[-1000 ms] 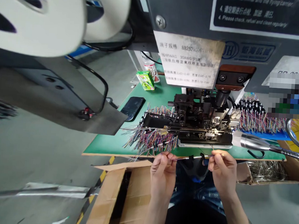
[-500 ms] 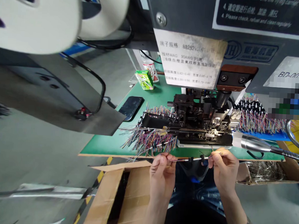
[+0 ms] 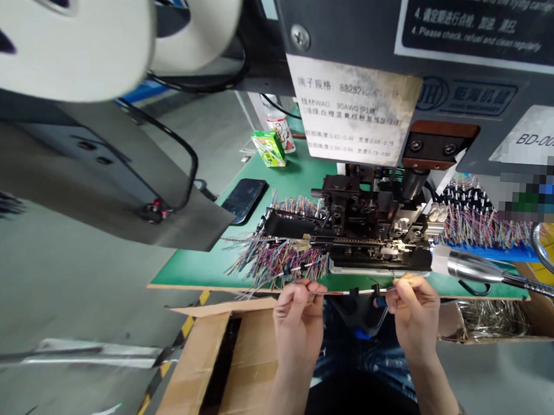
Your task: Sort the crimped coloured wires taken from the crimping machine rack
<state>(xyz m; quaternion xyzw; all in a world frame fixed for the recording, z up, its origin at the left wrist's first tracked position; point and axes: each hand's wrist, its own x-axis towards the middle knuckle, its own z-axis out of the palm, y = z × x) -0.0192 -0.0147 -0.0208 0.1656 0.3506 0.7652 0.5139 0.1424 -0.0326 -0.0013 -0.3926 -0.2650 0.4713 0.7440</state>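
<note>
1. The left hand (image 3: 300, 306) has its thumb and fingertips pinched together on the wires at one end of a thin cable (image 3: 364, 291); the fingers cover the gripped part, so its exact shape cannot be made out.
2. The right hand (image 3: 413, 300) pinches the cable's other end between thumb and fingers. The tip is mostly hidden, and what shows above the fingers is too small to read.
3. The cable spans the space between the hands, roughly level, just in front of the machine (image 3: 351, 215) and by the near edge of the green surface (image 3: 193, 268). Its middle looks white, with black pieces on it; fine details are lost.
4. The machine's small parts crowd together in shadow, apart from a bright spot beside the lamp (image 3: 473, 264). Its upper housing is cut off by the top of the view, and some print on the white label (image 3: 353, 115) is smeared.
5. A wire pile (image 3: 283, 258) lies left of the machine, partly behind its black parts. Another wire bundle (image 3: 487, 223) at the right is partly hidden by the machine.
6. The green box (image 3: 269, 149) partly covers a bottle (image 3: 281, 131); the metal guard (image 3: 182, 217) reaches close to the phone (image 3: 244, 200).
</note>
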